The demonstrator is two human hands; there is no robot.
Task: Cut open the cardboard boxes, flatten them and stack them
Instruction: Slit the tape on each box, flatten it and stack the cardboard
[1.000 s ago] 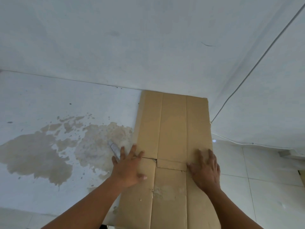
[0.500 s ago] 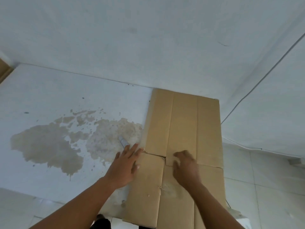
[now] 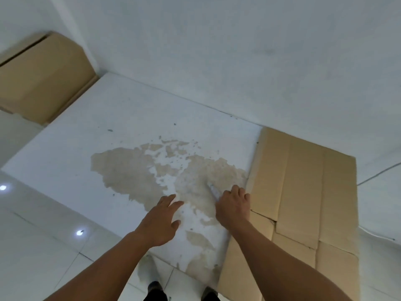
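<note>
Flattened cardboard (image 3: pixel 303 192) lies on a white tabletop (image 3: pixel 108 131), just to the right of the right grip (image 3: pixel 233 206). Its creased panels run away from the person toward the wall (image 3: pixel 217 51), and its near end hangs past the tabletop's front edge.

The right grip, a bare hand, sits at the cardboard's left edge. Its fingers curl down around the near end of a slim pale tool (image 3: pixel 213 190). The tool's far end pokes out beyond the knuckles. It is too blurred to make out further.

The left grip (image 3: pixel 161 220), also a bare hand, is close to the left of the right one. Its fingers are straight and spread apart, and it holds nothing. Whether it touches the surface cannot be told.

A large tan stain (image 3: pixel 130 168) spreads over the tabletop under and ahead of both grips. Far off to the left of the left grip, a closed cardboard box (image 3: pixel 43 79) stands past the tabletop's far corner. Below both arms, dark shoes (image 3: pixel 155 288) show on a pale tiled floor (image 3: pixel 32 246).
</note>
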